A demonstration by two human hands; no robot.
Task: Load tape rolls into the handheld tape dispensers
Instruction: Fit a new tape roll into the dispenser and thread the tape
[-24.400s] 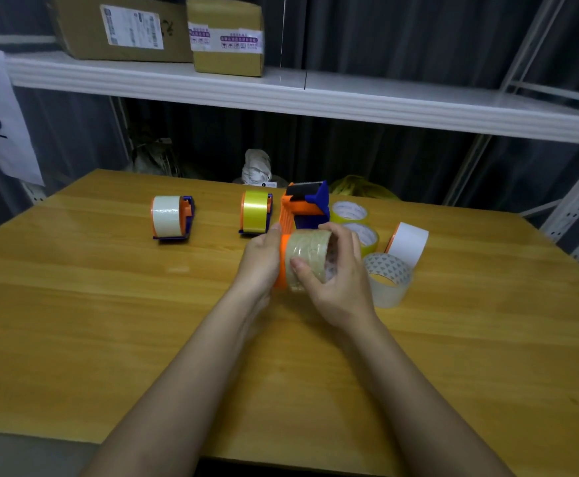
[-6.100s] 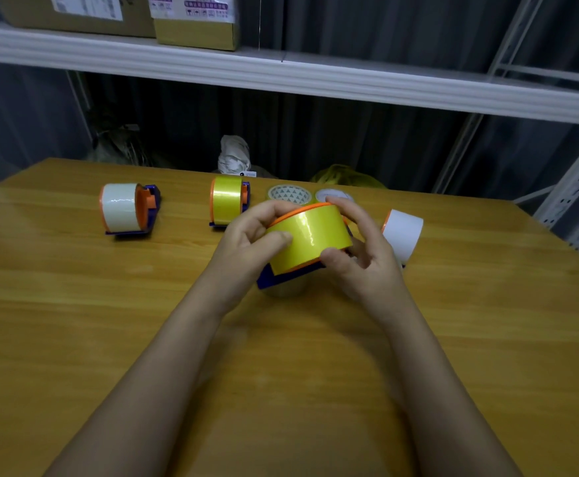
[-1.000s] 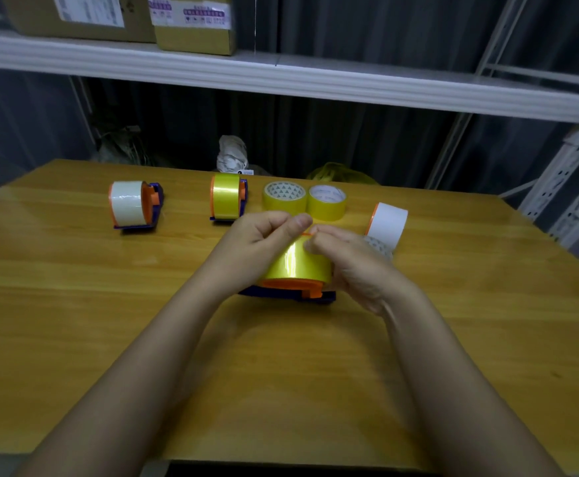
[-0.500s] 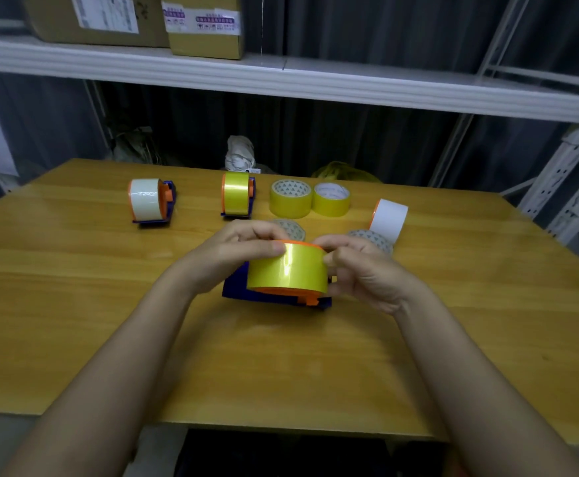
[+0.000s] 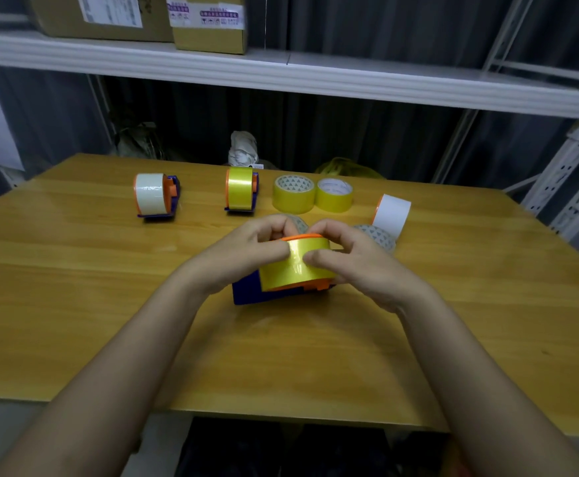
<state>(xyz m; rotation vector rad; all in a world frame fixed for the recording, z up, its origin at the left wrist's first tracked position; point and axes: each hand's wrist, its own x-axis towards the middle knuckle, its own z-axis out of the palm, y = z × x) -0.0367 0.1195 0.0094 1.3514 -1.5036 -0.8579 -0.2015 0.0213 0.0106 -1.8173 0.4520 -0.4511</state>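
A blue and orange tape dispenser (image 5: 250,292) lies on its side at the middle of the wooden table (image 5: 74,304), with a yellow tape roll (image 5: 295,271) on its orange hub. My left hand (image 5: 243,253) and my right hand (image 5: 357,259) grip the roll from either side, thumbs and fingertips pressed on its outer face. Farther back stand a loaded dispenser with white tape (image 5: 154,197) and a loaded dispenser with yellow tape (image 5: 241,194).
Two loose yellow rolls (image 5: 295,194) (image 5: 334,196) lie flat behind my hands. A white roll on an orange core (image 5: 391,211) and a clear roll (image 5: 379,237) sit at the right. A white shelf (image 5: 281,74) with cardboard boxes (image 5: 209,24) runs overhead.
My fingers have shifted from the top of the yellow roll to its front face, thumbs close together. The dispenser has stayed on its side at the same spot.
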